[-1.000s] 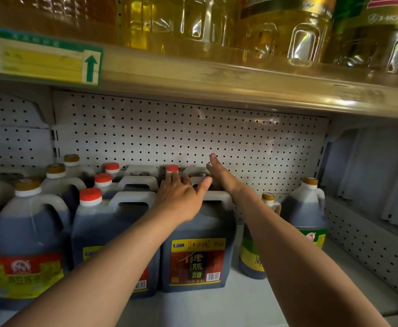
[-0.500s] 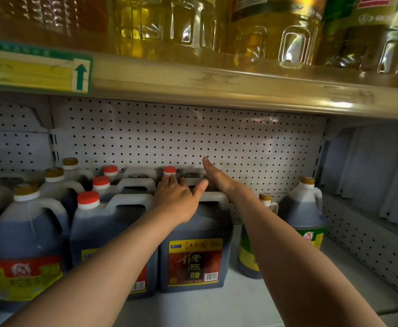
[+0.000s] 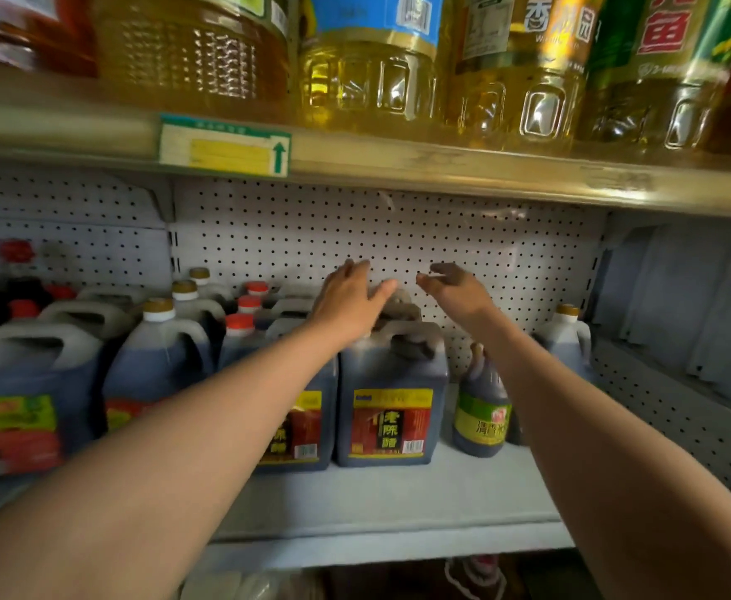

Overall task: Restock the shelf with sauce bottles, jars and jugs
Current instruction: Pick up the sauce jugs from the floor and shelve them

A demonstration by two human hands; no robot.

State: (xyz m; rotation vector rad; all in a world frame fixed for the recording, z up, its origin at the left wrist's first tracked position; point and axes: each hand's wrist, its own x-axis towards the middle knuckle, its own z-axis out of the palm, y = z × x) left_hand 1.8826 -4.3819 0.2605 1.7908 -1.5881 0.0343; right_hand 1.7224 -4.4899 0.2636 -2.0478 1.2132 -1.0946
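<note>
A dark vinegar jug (image 3: 392, 400) with a red and yellow label stands at the front of the grey shelf (image 3: 398, 500). My left hand (image 3: 346, 303) hovers above its cap and handle, fingers straight and spread, holding nothing. My right hand (image 3: 454, 288) is lifted just to the right of the jug's handle, fingers relaxed and empty, in front of the pegboard. More dark jugs with red caps (image 3: 239, 324) stand in rows to the left, one partly hidden by my left forearm.
A small green-labelled bottle (image 3: 483, 409) and a gold-capped jug (image 3: 565, 339) stand right of the vinegar jug. Gold-capped soy jugs (image 3: 158, 361) fill the left. Oil bottles (image 3: 368, 75) line the upper shelf. Bare shelf lies at the front and right.
Both hands have lifted off the vinegar jug's top and moved apart, the right hand away from the handle. The camera has shifted left and back, so the jugs now sit further right.
</note>
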